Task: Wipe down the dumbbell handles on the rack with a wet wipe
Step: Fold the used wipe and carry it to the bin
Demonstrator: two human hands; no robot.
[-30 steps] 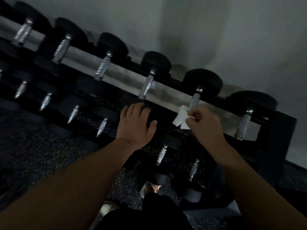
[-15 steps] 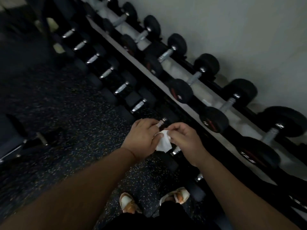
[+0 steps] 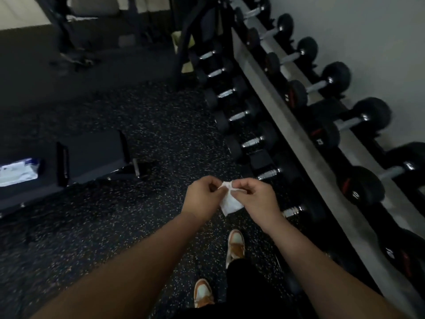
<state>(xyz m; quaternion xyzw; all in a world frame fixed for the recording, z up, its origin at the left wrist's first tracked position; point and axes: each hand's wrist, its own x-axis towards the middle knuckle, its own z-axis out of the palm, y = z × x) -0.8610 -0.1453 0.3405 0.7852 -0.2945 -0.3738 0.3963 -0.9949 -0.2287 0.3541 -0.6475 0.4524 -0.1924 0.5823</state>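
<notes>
Dumbbell rack (image 3: 296, 125), long and dark, runs along the right side from near to far against a pale wall (image 3: 379, 31). Its upper tier carries round black dumbbells (image 3: 326, 132) with silvery handles (image 3: 346, 123) pointing toward the wall; the lower tier, to the left and closer to the floor, holds a second row whose knurled handles (image 3: 251, 142) catch the light. Dark speckled rubber floor (image 3: 149, 139) fills the middle and left of the scene. A flat black bench (image 3: 92, 153) lies on the left, and on its left end rests a white-and-blue pack (image 3: 18, 172), too blurred to read. Dim gym equipment stands at the far left.

Both forearms reach in from the near edge, well apart from the rack's upper tier. The left hand (image 3: 201, 199) and right hand (image 3: 256, 199) meet in the middle of the scene above the floor, just left of the lower row. Between them hangs the wet wipe (image 3: 230, 203), a small white folded piece: the left hand's fingertips pinch its upper left corner and the right hand's thumb and fingers pinch its upper right edge, the rest drooping below. It touches no dumbbell. Two orange-and-white shoes (image 3: 235, 246) show on the floor below the hands.
</notes>
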